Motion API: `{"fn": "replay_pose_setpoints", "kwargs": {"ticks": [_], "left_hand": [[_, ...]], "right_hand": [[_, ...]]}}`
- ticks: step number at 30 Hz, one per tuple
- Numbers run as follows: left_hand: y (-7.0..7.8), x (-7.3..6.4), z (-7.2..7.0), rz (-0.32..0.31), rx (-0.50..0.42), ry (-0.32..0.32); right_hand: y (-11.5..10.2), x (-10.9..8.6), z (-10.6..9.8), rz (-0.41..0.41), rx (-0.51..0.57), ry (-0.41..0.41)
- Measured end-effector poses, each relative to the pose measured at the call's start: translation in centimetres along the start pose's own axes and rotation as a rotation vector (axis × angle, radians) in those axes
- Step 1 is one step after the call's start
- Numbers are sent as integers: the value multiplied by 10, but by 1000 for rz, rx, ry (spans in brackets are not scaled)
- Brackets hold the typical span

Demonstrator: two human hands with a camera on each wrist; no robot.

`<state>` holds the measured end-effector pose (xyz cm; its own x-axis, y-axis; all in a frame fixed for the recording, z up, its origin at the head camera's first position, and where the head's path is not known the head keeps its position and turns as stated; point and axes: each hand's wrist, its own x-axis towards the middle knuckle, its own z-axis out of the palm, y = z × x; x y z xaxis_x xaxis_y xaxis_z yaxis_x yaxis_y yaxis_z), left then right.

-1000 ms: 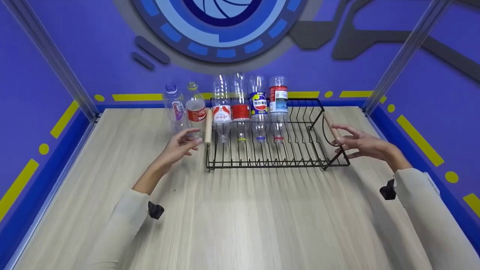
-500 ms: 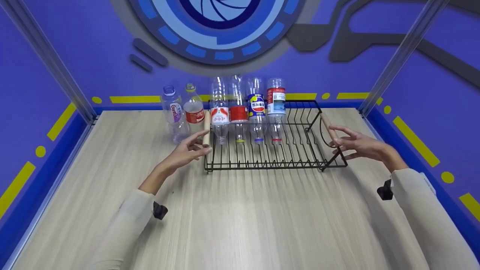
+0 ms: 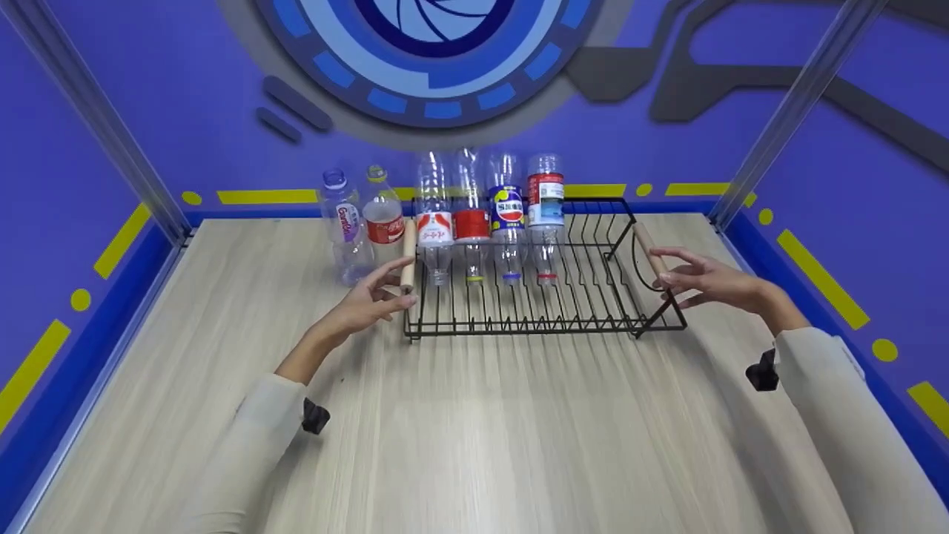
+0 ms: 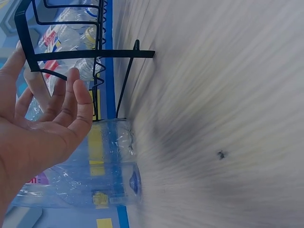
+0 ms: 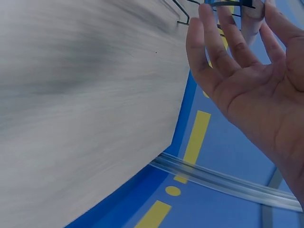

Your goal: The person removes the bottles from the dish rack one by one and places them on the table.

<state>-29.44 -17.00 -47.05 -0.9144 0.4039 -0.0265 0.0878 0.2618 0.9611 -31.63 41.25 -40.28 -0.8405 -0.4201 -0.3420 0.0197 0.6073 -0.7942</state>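
A black wire dish rack [image 3: 519,332] with wooden handles stands toward the back of the table. Several clear plastic bottles with labels, such as a Pepsi bottle [image 3: 508,208], are lodged in its left half, necks down. My left hand [image 3: 357,305] holds the rack by its left handle [image 3: 409,256], thumb by the handle's near end. At the other side, my right hand [image 3: 715,280] holds the right handle [image 3: 649,248] between thumb and fingers. In the right wrist view, the handle [image 5: 251,21] lies between the thumb and the raised fingers.
Left of the rack, close to my left hand, a clear bottle [image 3: 345,230] with a purple label and a red-labelled bottle [image 3: 385,230] stand upright. A patterned blue wall [image 3: 222,133] rises behind the table [image 3: 474,445], with side panels left and right.
My left hand has moved right and closed in on the left handle. My right hand has stayed at the right handle. The head view has shifted slightly; rack and bottles keep their places.
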Motion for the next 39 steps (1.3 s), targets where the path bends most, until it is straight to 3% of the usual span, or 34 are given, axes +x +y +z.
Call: {"fn": "replay_pose_setpoints", "kwargs": {"ticks": [6,13,18,29,39], "left_hand": [[-2,-1,0,-2,-40,5],[-1,0,1,6,-29,7],[-2,1,1,14,-45,4],[1,1,1,-18,-50,-3],[0,1,1,-41,-50,8]], "right_hand": [[-17,-5,-11,-5,-56,18],[-40,-10,-31,-10,-105,135],[-60,-2,-38,-19,-120,188],[-109,35,-18,-44,-160,103],[-124,85,12,-61,-143,69]]}}
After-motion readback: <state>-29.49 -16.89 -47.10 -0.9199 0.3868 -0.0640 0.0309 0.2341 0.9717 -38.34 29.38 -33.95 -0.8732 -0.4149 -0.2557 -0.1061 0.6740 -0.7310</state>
